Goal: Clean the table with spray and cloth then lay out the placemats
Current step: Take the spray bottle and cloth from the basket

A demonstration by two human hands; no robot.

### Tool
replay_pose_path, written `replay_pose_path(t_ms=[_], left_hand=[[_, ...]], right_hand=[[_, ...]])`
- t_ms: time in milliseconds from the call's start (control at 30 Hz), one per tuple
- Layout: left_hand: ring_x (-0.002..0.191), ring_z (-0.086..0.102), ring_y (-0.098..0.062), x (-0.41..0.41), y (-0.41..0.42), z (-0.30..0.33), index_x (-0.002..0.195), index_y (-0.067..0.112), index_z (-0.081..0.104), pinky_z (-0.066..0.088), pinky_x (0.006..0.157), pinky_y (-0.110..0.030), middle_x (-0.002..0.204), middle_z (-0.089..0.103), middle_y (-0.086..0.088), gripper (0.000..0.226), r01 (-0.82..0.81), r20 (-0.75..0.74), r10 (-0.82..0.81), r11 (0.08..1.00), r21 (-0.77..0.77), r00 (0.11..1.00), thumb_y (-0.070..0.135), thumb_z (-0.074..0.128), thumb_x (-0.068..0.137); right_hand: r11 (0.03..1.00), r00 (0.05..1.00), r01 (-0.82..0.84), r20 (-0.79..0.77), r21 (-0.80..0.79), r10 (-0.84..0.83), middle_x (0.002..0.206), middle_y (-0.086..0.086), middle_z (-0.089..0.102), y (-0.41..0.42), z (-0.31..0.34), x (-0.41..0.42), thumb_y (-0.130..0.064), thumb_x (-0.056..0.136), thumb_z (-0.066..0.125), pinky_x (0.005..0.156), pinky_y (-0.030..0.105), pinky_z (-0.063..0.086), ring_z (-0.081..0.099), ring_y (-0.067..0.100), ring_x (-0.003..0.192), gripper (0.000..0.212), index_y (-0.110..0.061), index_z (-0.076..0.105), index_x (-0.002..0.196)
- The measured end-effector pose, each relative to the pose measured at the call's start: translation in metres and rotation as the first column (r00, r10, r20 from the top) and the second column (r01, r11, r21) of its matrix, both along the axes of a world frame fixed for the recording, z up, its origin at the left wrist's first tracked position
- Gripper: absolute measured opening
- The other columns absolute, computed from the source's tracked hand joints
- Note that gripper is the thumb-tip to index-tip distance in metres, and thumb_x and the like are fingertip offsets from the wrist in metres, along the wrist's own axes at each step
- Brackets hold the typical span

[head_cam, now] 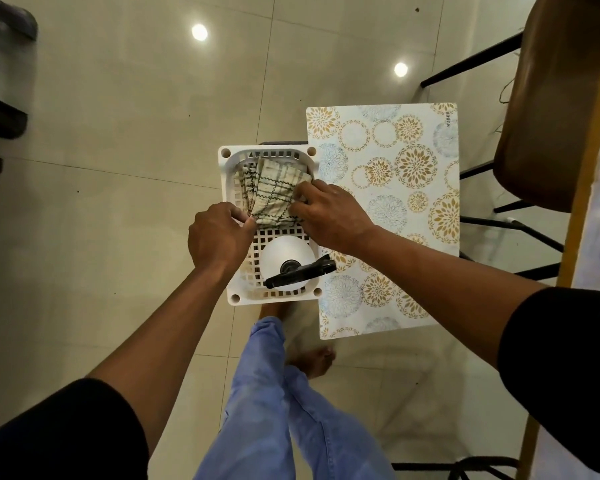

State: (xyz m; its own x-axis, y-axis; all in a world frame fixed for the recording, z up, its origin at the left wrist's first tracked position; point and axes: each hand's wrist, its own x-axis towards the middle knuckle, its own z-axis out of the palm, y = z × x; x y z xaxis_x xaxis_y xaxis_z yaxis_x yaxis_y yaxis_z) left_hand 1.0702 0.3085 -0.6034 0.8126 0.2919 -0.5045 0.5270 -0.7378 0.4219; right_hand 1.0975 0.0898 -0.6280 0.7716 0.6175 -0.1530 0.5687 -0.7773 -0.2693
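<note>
Looking down past our own arms, we see our left hand (pixel 219 237) reaching forward from the lower left, forearm straight, sleeve dark at the elbow. Its fingers are curled and pinch the near left edge of the checked cloth (pixel 274 195). The cloth lies folded in layers in the far half of a white perforated basket (pixel 234 299). In the near half of the same basket stands a white spray bottle (pixel 286 259) with a black trigger head, its nozzle pointing right over the basket rim.

Our right hand (pixel 329 213) comes in from the lower right, wrist bent inward, fingers curled down onto the right edge of the cloth and grasping it. Just beside the basket on the right lies a placemat (pixel 395 188) printed with gold and blue floral circles. Further right, we see the yellow edge of the desk (pixel 582 188) and a brown chair (pixel 541 116). Below are our blue trouser legs and bare feet on the tiled floor (pixel 118 133).
</note>
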Motion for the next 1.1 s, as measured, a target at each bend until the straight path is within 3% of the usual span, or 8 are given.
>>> replay_pose_path(t_ms=[167, 267, 367, 567, 767, 867, 967, 1100], left_hand=[[0.095, 0.069, -0.017, 0.004, 0.013, 0.010, 0.121, 0.030, 0.070, 0.050, 0.078, -0.033, 0.115, 0.069, 0.005, 0.031, 0.129, 0.192, -0.109, 0.987, -0.093, 0.975, 0.036, 0.076, 0.091], [0.127, 0.059, -0.024, 0.012, 0.017, 0.022, 0.135, 0.031, 0.069, 0.049, 0.100, -0.040, 0.139, 0.062, 0.003, 0.058, 0.337, 0.263, -0.289, 0.928, -0.158, 0.920, 0.058, 0.074, 0.084], [0.128, 0.060, -0.029, 0.021, 0.015, 0.039, 0.134, 0.024, 0.071, 0.046, 0.109, -0.050, 0.135, 0.070, -0.001, 0.060, 0.448, 0.277, -0.399, 0.883, -0.143, 0.874, 0.057, 0.076, 0.084], [0.095, 0.068, -0.011, 0.039, 0.016, 0.089, 0.121, 0.016, 0.078, 0.054, 0.084, -0.025, 0.107, 0.078, 0.003, 0.027, 0.374, 0.408, -0.227, 0.867, -0.330, 0.884, 0.023, 0.070, 0.096], [0.092, 0.074, -0.007, 0.056, 0.006, 0.132, 0.114, 0.015, 0.078, 0.061, 0.083, -0.027, 0.098, 0.081, 0.009, 0.015, 0.237, 0.343, 0.019, 0.686, -0.688, 0.939, 0.008, 0.069, 0.103], [0.086, 0.074, -0.009, 0.059, -0.005, 0.144, 0.111, 0.014, 0.077, 0.061, 0.075, -0.027, 0.093, 0.082, 0.008, 0.013, 0.104, 0.245, 0.163, 0.591, -0.800, 0.956, 0.009, 0.068, 0.104], [0.083, 0.076, -0.014, 0.056, -0.016, 0.145, 0.113, 0.011, 0.076, 0.063, 0.070, -0.031, 0.093, 0.082, 0.003, 0.012, -0.027, 0.125, 0.258, 0.517, -0.855, 0.958, 0.011, 0.070, 0.103], [0.079, 0.077, -0.019, 0.044, -0.033, 0.143, 0.112, 0.008, 0.074, 0.064, 0.066, -0.034, 0.089, 0.080, -0.001, 0.010, -0.154, 0.011, 0.324, 0.478, -0.865, 0.946, 0.010, 0.070, 0.102]], right_hand=[[0.990, 0.993, 0.096, -0.075, 0.104, -0.088, 0.108, 0.003, 0.066, 0.006, 0.015, 0.015, -0.029, 0.095, 0.064, 0.076, 0.035, 0.053, 0.058, 0.022, 0.101, 0.023, -0.020, 0.075, 0.112], [0.970, 0.979, 0.177, -0.130, 0.169, -0.156, 0.105, 0.001, 0.067, 0.016, 0.038, 0.028, -0.033, 0.092, 0.061, 0.080, 0.038, 0.050, 0.055, 0.023, 0.101, 0.024, -0.020, 0.074, 0.108], [0.938, 0.946, 0.268, -0.241, 0.218, -0.215, 0.097, 0.003, 0.070, 0.030, 0.068, 0.042, -0.031, 0.089, 0.060, 0.080, 0.045, 0.051, 0.059, 0.023, 0.094, 0.024, -0.015, 0.074, 0.100], [0.745, 0.794, 0.522, -0.555, 0.414, -0.248, 0.082, -0.002, 0.073, 0.018, 0.130, 0.053, -0.029, 0.094, 0.072, 0.071, 0.034, 0.058, 0.069, 0.010, 0.077, 0.020, -0.009, 0.075, 0.093], [0.521, 0.549, 0.734, -0.832, 0.437, -0.076, 0.108, 0.019, 0.073, -0.018, 0.163, 0.046, -0.012, 0.094, 0.074, 0.087, 0.046, 0.062, 0.072, 0.032, 0.101, 0.030, 0.004, 0.066, 0.118], [0.379, 0.524, 0.815, -0.837, 0.437, -0.161, 0.135, 0.015, 0.064, -0.028, 0.166, 0.036, -0.015, 0.092, 0.076, 0.099, 0.053, 0.057, 0.067, 0.030, 0.119, 0.054, -0.011, 0.055, 0.142], [0.532, 0.699, 0.713, -0.527, 0.457, -0.483, 0.160, -0.003, 0.040, -0.025, 0.164, 0.016, -0.041, 0.088, 0.080, 0.113, 0.048, 0.046, 0.043, 0.015, 0.142, 0.080, -0.027, 0.039, 0.156], [0.779, 0.865, 0.500, -0.259, 0.378, -0.429, 0.170, 0.000, 0.023, -0.009, 0.165, -0.013, -0.066, 0.081, 0.074, 0.125, 0.048, 0.026, 0.022, 0.017, 0.155, 0.102, -0.023, 0.029, 0.162]])
